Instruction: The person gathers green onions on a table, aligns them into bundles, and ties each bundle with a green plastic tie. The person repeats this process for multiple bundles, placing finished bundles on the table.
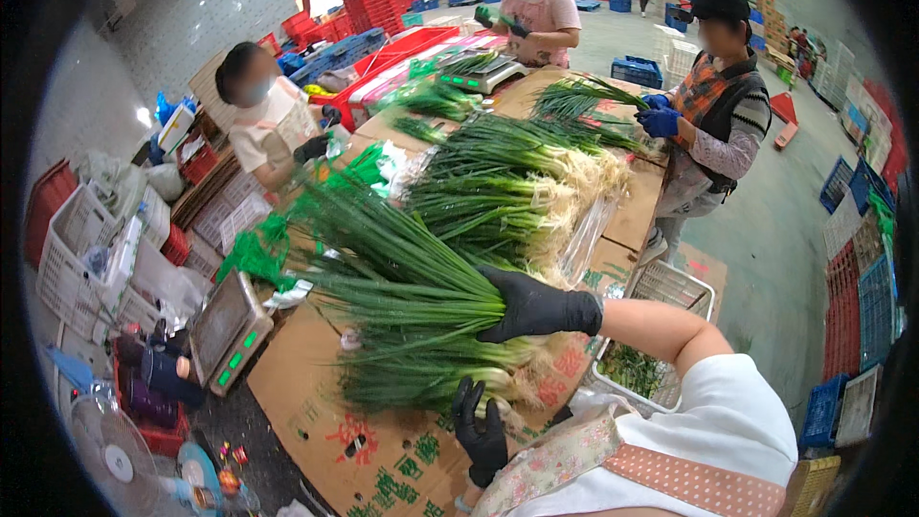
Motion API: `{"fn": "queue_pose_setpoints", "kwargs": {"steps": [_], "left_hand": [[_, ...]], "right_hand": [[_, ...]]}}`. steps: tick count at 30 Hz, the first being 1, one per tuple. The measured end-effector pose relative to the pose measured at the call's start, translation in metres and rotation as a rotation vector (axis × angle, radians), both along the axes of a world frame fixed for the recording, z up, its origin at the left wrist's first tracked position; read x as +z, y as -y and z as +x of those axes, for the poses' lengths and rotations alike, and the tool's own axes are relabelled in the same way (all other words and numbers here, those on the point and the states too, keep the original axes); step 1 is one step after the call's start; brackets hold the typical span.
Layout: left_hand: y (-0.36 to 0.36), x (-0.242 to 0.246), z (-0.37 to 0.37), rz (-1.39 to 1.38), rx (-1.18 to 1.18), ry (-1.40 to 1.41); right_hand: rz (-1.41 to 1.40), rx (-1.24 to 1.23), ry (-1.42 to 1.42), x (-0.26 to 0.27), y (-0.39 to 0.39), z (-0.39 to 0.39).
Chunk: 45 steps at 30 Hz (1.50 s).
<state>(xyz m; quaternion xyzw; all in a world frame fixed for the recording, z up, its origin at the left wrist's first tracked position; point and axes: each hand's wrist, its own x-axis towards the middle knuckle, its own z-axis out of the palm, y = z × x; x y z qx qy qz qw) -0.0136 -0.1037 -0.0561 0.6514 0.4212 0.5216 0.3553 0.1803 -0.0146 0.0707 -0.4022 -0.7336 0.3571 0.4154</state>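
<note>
A large bunch of scallions [431, 280] is gripped near its lower stalks by my black-gloved right hand [538, 305]. Its long green leaves fan out to the left and are partly blurred. Below that bunch, more scallions [409, 377] lie on the cardboard-covered table [309, 380], pale root ends to the right. My left hand [479, 427], also gloved in black, is beside those root ends with its fingers apart. Further up the table lies a long pile of scallions [495, 187], with its pale, stringy roots [592, 176] pointing right.
A digital scale [230, 334] is at the left edge, above a desk fan [118, 459]. Green netting [262, 248] lies beyond it. A white crate [639, 366] with trimmings stands right of the table. Three people in gloves work around the far side, near another scale [484, 72].
</note>
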Motion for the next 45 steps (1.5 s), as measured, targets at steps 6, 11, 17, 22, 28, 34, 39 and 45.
{"fn": "queue_pose_setpoints", "kwargs": {"steps": [6, 11, 17, 22, 28, 34, 39, 45], "left_hand": [[-0.030, -0.045, -0.012, -0.205, 0.254, -0.126], [-0.052, -0.064, -0.009, -0.261, 0.397, -0.271], [-0.060, -0.067, -0.001, -0.273, 0.420, -0.308], [-0.056, -0.060, -0.005, -0.258, 0.407, -0.298], [-0.053, -0.041, -0.013, -0.202, 0.262, -0.133], [-0.029, -0.039, -0.031, -0.206, 0.296, 0.229], [0.009, -0.038, -0.056, -0.298, 0.388, 0.255], [0.051, -0.033, -0.098, -0.653, 0.409, 0.411]], "right_hand": [[0.288, -0.431, 0.583, 0.049, -0.050, 0.077], [0.625, -0.646, 0.721, 0.068, -0.154, 0.173], [0.634, -1.495, 1.089, 0.080, -0.317, 0.309], [0.206, -1.104, 1.083, -0.029, -0.275, 0.252], [0.279, -0.941, 0.892, -0.005, -0.163, 0.214], [0.507, -0.732, 0.650, 0.046, -0.048, 0.203], [0.293, -0.626, 0.390, 0.015, 0.033, 0.128], [0.044, -0.125, 0.533, -0.126, 0.065, -0.024]]}}
